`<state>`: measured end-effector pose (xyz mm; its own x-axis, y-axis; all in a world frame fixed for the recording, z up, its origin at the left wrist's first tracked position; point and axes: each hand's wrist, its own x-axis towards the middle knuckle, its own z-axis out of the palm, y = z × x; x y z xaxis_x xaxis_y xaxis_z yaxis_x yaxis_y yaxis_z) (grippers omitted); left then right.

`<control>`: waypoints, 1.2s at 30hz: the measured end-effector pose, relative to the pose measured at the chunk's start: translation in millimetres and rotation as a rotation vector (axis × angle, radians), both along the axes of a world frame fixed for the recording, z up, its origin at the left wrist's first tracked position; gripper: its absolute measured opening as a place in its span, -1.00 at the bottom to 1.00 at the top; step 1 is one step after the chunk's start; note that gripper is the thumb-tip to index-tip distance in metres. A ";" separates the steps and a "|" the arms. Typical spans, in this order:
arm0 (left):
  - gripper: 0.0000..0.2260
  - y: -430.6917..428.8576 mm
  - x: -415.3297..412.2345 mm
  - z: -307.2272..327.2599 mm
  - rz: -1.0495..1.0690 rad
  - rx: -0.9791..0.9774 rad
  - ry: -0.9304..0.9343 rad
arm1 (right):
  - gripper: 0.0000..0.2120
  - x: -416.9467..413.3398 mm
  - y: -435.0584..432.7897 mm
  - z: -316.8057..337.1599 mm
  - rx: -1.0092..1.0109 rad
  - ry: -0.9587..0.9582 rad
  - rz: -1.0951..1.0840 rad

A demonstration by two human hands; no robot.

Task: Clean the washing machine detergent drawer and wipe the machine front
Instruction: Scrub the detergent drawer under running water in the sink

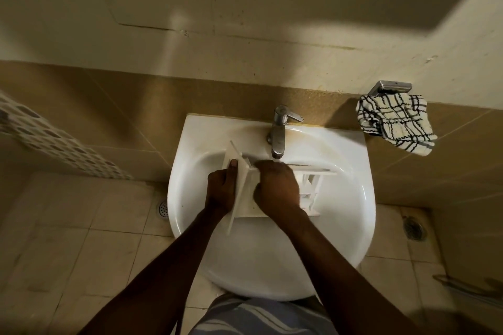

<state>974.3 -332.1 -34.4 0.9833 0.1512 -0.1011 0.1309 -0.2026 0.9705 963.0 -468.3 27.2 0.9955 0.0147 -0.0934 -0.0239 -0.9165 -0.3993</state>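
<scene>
White sink [272, 266], detergent drawer [310, 185] held over its basin below the faucet [279, 130].
Right hand [277, 187] covers the drawer's middle, fingers curled; its grip cannot be told. Checked cloth [394, 122] hangs on the wall, well apart. Left hand [221, 189] grips the drawer's front panel, thumb on its face.

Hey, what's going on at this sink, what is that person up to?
A person stands at a white ceramic sink, holding a white plastic detergent drawer in the basin below the chrome tap. The left hand grips the drawer's front panel, thumb on its face. The right hand lies curled over the compartments; whether it holds anything is hidden. A black-and-white checked cloth hangs on the wall to the right, untouched.
</scene>
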 end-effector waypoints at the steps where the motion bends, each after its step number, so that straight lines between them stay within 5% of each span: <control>1: -0.65 0.2 0.6 0.6 0.010 0.027 -0.001 | -0.49 -1.0 7.3 2.2 0.036 0.010 0.057; 4: -0.60 0.2 2.9 -0.5 0.016 0.042 0.010 | -0.34 -0.7 -23.7 -0.5 0.057 -0.020 0.132; 9: -0.56 1.6 3.1 -7.6 0.017 0.008 0.006 | -0.51 -0.1 -110.5 -13.6 -0.058 0.033 -0.146; 13: -0.60 0.2 3.7 -4.3 0.010 -0.037 0.028 | -0.52 0.9 -59.1 -14.2 -0.089 -0.020 -0.228; 15: -0.63 -1.9 3.4 -2.2 0.023 -0.032 0.034 | -0.57 -0.9 -19.5 -5.4 0.005 -0.045 -0.147; 20: -0.61 -0.2 1.5 -7.0 0.015 -0.020 0.023 | -0.34 -3.7 -23.0 -5.7 0.131 -0.107 0.127; 25: -0.59 0.1 1.0 -11.2 0.024 -0.025 0.019 | -0.54 -2.3 -105.7 -18.2 -0.018 -0.030 -0.142; 28: -0.60 -0.7 1.6 -9.9 0.037 -0.029 0.037 | -0.52 4.0 -84.7 -16.8 -0.084 -0.036 -0.214; 33: -0.64 -2.0 3.1 -7.2 0.030 0.018 0.032 | -0.48 -3.9 -1.4 -0.2 0.071 -0.042 0.047; 36: -0.61 -1.3 1.4 -6.2 0.026 -0.007 0.013 | -0.45 -7.1 -23.9 -1.3 0.120 -0.113 0.116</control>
